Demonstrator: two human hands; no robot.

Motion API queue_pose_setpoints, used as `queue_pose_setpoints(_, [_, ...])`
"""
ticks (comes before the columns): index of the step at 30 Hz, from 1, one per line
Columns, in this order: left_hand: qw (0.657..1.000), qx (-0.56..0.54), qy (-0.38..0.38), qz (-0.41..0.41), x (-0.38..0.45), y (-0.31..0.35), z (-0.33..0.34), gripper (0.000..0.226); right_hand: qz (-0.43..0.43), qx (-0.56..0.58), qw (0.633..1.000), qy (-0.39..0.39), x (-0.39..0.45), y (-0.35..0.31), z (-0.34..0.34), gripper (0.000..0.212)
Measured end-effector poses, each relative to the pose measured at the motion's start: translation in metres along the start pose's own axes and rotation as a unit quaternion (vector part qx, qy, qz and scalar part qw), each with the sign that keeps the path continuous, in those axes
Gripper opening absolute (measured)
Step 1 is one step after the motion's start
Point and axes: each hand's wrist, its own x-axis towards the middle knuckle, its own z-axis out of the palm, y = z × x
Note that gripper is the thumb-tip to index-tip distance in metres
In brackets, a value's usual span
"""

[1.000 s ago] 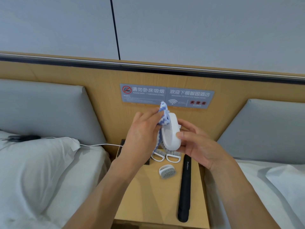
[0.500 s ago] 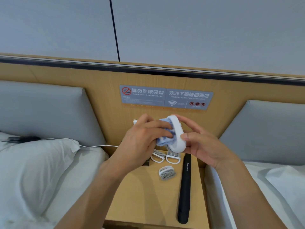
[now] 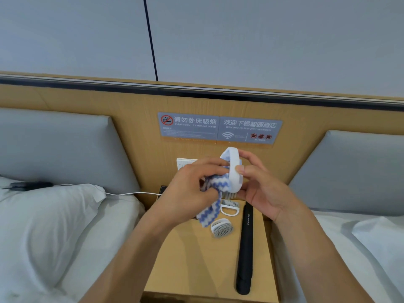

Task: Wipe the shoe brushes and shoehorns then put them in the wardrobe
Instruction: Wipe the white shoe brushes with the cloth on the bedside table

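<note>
Now the blue-and-white zigzag cloth [image 3: 213,194] hangs lower than it did a second ago: then it was bunched up near the top of the white shoe brush [image 3: 234,171], and now its tail trails down toward the wooden nightstand [image 3: 196,265] while the upper part is pressed against the brush's side. To my eye the wiping stroke has travelled down the brush body, so this 1 brush is mid-clean and nothing has gone to the wardrobe yet.

The left hand [image 3: 190,189] is curled, its fingers pinching the cloth against the brush. The right hand [image 3: 260,189] grips the brush from the far side, thumb on its white rim, fingers wrapped behind, holding it upright above the nightstand with the bristles pointing down.

Below, 2 more white brushes [image 3: 229,208] [image 3: 222,228] lie on the nightstand, just beside the long black shoehorn [image 3: 246,248], all untouched and waiting their turn.
</note>
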Motion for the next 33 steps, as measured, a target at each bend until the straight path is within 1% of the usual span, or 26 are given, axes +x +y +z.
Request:
queue_pose_setpoints(1, [0.999,-0.028,0.014,-0.013,-0.002,-0.002,0.003,0.041,0.001,0.007,1.0,0.013,0.0,0.001,0.002,0.063])
queue_pose_setpoints(3, [0.995,-0.075,0.048,-0.033,-0.005,-0.005,0.009,0.044,0.001,0.014,0.999,0.045,0.0,0.003,0.007,0.06])
queue_pose_setpoints(5, [0.99,-0.097,0.084,-0.057,-0.006,-0.008,0.015,0.044,0.0,0.015,0.998,0.067,0.0,0.006,0.011,0.059])
queue_pose_setpoints(8, [0.982,-0.105,0.123,-0.093,-0.005,-0.012,0.017,0.038,0.005,0.022,0.998,0.064,-0.001,0.01,0.016,0.062])
queue_pose_setpoints(12, [0.977,-0.145,0.133,-0.08,-0.004,-0.013,0.009,0.038,0.012,0.043,0.999,0.018,-0.004,0.007,0.01,0.052])
queue_pose_setpoints(14, [0.977,-0.146,0.134,-0.08,-0.003,-0.013,0.006,0.039,0.017,0.057,0.998,0.011,-0.004,0.006,0.008,0.05])
queue_pose_setpoints(17, [0.977,-0.146,0.129,-0.085,-0.006,-0.017,0.006,0.037,0.023,0.062,0.997,0.046,-0.001,0.005,0.01,0.053])
queue_pose_setpoints(20, [0.978,-0.16,0.109,-0.083,-0.01,-0.02,0.008,0.044,0.025,0.06,0.995,0.078,-0.001,0.006,0.011,0.054])
queue_pose_setpoints(24, [0.976,-0.144,0.137,-0.094,-0.009,-0.02,0.012,0.037,0.022,0.002,0.995,0.094,-0.003,0.007,0.012,0.056])
queue_pose_setpoints(29, [0.97,-0.147,0.158,-0.109,-0.005,-0.021,0.005,0.036,-0.018,-0.09,0.991,0.101,-0.004,0.007,0.019,0.061])
queue_pose_setpoints(33, [0.972,-0.128,0.165,-0.111,0.002,-0.019,-0.007,0.035,-0.062,-0.199,0.974,0.088,-0.005,0.011,0.023,0.074])
